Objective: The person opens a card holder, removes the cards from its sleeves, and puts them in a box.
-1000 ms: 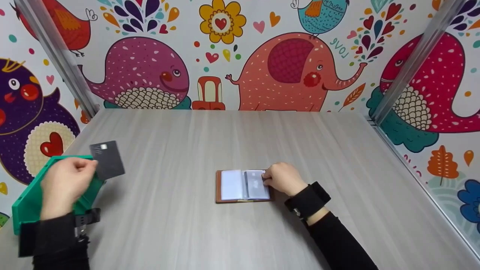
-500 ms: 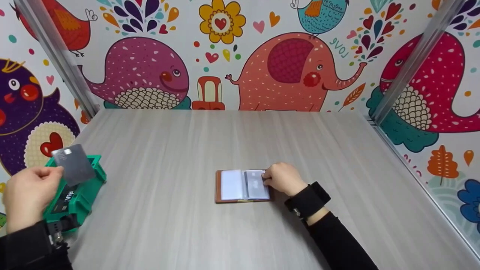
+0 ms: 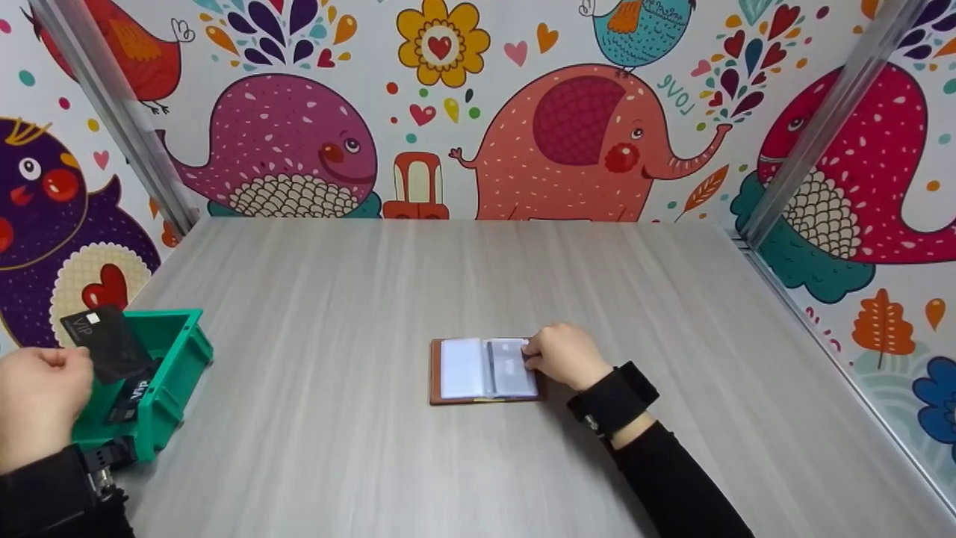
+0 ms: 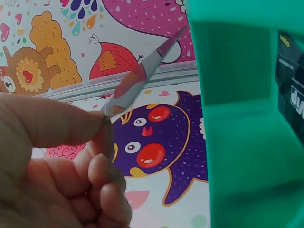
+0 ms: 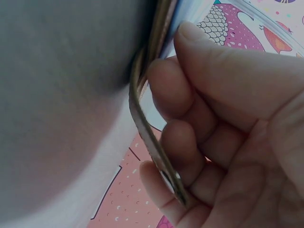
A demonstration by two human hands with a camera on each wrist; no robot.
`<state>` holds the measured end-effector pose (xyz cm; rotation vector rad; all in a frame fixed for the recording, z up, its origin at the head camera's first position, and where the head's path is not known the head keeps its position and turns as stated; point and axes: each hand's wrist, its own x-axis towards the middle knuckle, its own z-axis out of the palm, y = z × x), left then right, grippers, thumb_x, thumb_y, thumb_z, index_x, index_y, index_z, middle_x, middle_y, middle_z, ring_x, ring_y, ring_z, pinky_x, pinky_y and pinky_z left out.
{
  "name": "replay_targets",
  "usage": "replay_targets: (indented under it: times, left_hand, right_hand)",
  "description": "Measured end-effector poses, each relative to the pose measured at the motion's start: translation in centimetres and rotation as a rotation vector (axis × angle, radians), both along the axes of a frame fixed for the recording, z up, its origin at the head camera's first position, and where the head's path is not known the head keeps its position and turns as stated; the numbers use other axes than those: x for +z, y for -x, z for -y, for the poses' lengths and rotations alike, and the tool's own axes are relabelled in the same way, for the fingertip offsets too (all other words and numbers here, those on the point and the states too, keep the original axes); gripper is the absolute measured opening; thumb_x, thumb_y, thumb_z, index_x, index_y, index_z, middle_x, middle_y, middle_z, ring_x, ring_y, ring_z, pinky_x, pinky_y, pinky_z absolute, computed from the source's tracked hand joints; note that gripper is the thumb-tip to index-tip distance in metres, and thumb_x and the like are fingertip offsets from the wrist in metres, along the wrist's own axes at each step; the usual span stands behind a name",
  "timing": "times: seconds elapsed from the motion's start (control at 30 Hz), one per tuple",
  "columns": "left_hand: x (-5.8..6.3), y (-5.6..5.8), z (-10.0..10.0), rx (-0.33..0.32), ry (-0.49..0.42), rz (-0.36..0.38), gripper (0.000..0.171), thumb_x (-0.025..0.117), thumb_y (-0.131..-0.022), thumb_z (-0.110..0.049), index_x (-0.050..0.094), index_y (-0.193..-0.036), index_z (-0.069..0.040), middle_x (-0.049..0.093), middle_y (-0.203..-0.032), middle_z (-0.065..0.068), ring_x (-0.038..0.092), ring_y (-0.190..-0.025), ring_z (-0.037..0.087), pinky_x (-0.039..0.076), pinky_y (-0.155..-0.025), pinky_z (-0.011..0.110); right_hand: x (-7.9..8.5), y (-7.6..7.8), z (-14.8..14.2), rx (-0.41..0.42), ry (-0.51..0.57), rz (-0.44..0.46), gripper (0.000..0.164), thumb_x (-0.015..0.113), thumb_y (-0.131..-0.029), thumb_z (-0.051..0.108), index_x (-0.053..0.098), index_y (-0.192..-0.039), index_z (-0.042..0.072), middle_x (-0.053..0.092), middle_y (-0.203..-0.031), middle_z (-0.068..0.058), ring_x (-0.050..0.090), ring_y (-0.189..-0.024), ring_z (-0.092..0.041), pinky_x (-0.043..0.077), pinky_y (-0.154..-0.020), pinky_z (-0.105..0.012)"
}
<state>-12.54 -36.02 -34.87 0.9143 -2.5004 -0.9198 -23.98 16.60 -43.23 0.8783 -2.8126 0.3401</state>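
Observation:
My left hand (image 3: 43, 403) pinches a black VIP card (image 3: 108, 345) by its edge, above the left side of a green bin (image 3: 173, 400). Seen nearly edge-on in the left wrist view, the card (image 4: 132, 88) reflects the patterned wall. Another black card (image 4: 290, 78) marked Vip leans inside the bin. At the table's middle lies an open brown card holder (image 3: 461, 368) with clear sleeves. My right hand (image 3: 569, 357) pinches the sleeves at its right edge. In the right wrist view, the brown cover (image 5: 151, 135) bends away beside the curled fingers.
The pale wood-grain table (image 3: 336, 314) runs back to a wall (image 3: 515, 149) printed with cartoon animals. Metal posts stand at both back corners. The green bin sits at the table's left edge.
My left hand has moved left and a little down with the card, from beyond the bin's right side to its left side. The right hand and card holder have stayed still.

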Motion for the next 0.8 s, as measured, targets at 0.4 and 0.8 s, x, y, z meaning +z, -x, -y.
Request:
replay_targets:
  times: [0.4,0.8]
  left_hand:
    - [-1.7,1.0,1.8,-0.041,0.124,0.111,0.043,0.046,-0.101,-0.023,0.059,-0.09,0.016,0.055,-0.077,0.029,0.051,-0.07,0.04,0.038,-0.055,0.043]
    - [-2.0,1.1,2.0,-0.059,0.149,0.117,0.043,0.047,-0.101,-0.024,0.059,-0.108,0.017,0.058,-0.106,0.037,0.053,-0.099,0.054,0.04,-0.063,0.05]
  right_hand:
    - [-0.1,0.0,-0.1,0.012,0.003,-0.015,0.01,0.086,-0.071,0.012,0.078,-0.077,0.011,0.071,-0.075,-0.001,0.062,-0.064,-0.021,0.049,-0.061,-0.04]
    - [0.0,0.0,-0.1,-0.008,0.014,0.005,0.01,0.085,-0.071,0.012,0.078,-0.076,0.013,0.071,-0.076,-0.002,0.064,-0.066,-0.023,0.05,-0.061,-0.041]
